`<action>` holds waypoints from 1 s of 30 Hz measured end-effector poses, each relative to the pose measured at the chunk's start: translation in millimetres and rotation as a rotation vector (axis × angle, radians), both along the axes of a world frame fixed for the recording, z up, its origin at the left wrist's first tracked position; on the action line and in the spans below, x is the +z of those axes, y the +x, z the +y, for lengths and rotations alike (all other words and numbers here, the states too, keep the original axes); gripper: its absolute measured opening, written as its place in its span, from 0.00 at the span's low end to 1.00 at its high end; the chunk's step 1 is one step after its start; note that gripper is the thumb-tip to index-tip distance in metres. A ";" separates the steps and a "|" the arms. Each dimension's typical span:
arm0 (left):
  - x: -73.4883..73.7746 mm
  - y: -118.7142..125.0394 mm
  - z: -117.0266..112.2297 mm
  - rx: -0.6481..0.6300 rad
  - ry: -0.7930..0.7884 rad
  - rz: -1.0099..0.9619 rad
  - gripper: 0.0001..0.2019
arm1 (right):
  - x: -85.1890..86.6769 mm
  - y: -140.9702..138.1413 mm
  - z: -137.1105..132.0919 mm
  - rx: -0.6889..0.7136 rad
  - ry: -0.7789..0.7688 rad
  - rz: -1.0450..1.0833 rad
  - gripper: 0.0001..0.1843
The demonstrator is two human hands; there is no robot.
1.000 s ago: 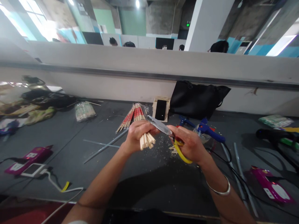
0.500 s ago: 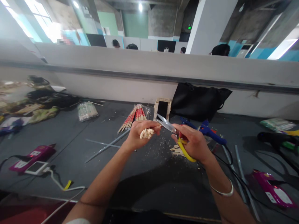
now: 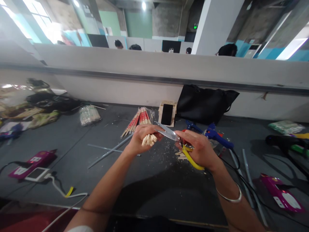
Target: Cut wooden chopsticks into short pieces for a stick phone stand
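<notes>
My left hand (image 3: 142,137) is closed around a bundle of pale wooden sticks (image 3: 149,140), their ends facing me. Yellow-handled scissors (image 3: 170,133) are gripped in my right hand (image 3: 199,146), with the blades parted and reaching to the fingertips of my left hand. Whether a stick lies between the blades is hidden by my fingers. Below my right hand, short cut pieces of stick (image 3: 181,155) lie on the dark table among small crumbs. Behind my left hand rest chopsticks in red-printed wrappers (image 3: 144,116).
A phone (image 3: 167,114) lies on wooden pieces near the partition, beside a black bag (image 3: 205,104). Blue glue guns (image 3: 218,137) sit right of my right hand. Clear glue sticks (image 3: 111,150) cross at left. Purple power strips (image 3: 33,162) with cables flank both sides.
The scissors have shifted slightly left, their blade tips now at my left fingers. The stick bundle has moved and tilted a little to the left.
</notes>
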State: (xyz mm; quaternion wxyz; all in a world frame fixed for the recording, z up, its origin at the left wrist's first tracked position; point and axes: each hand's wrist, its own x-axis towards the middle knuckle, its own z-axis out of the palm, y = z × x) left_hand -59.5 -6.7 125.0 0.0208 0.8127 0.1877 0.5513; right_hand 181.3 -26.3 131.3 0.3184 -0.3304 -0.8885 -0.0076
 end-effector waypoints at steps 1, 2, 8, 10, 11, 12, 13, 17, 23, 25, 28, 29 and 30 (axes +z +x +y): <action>0.4 -0.2 -0.4 0.001 -0.002 0.004 0.05 | 0.2 -0.1 -0.3 -0.005 0.005 -0.005 0.18; 0.9 -0.3 -0.7 0.004 -0.007 0.009 0.05 | 0.4 -0.3 -0.7 -0.014 0.015 -0.012 0.18; 2.1 -1.0 -0.9 0.016 0.004 0.017 0.04 | -3.6 -2.2 -0.1 -0.033 0.040 -0.027 0.20; 2.2 -1.4 -0.9 0.022 0.017 0.012 0.03 | -6.4 -2.5 1.3 -0.034 0.026 -0.031 0.21; 2.2 -1.6 -1.0 0.025 0.017 0.014 0.03 | -7.8 -2.5 2.0 -0.032 0.020 -0.030 0.21; 2.3 -1.9 -1.2 0.030 0.009 0.018 0.04 | -9.1 -2.5 2.7 -0.030 0.016 -0.026 0.22; 2.4 -2.2 -1.3 0.036 -0.007 0.025 0.04 | -10.2 -2.4 3.2 -0.027 0.013 -0.021 0.22; 2.9 -3.0 -1.0 0.048 -0.049 0.032 0.07 | -12.9 -2.0 4.8 -0.013 0.007 0.000 0.23; 5.6 0.5 -1.5 0.074 -0.164 0.006 0.14 | -12.5 -2.4 7.6 -0.012 -0.006 0.018 0.21; 6.3 2.7 -3.7 0.087 -0.270 -0.038 0.14 | -12.4 -1.8 9.2 -0.056 -0.025 0.063 0.18; 5.8 5.8 -6.2 0.056 -0.431 -0.164 0.11 | -14.0 0.0 12.9 -0.157 -0.068 0.197 0.15; 5.0 6.9 -5.8 0.032 -0.476 -0.216 0.10 | -15.0 0.4 14.4 -0.189 -0.099 0.231 0.16; 3.8 7.9 -4.5 0.010 -0.514 -0.266 0.11 | -16.4 0.4 16.0 -0.216 -0.135 0.251 0.16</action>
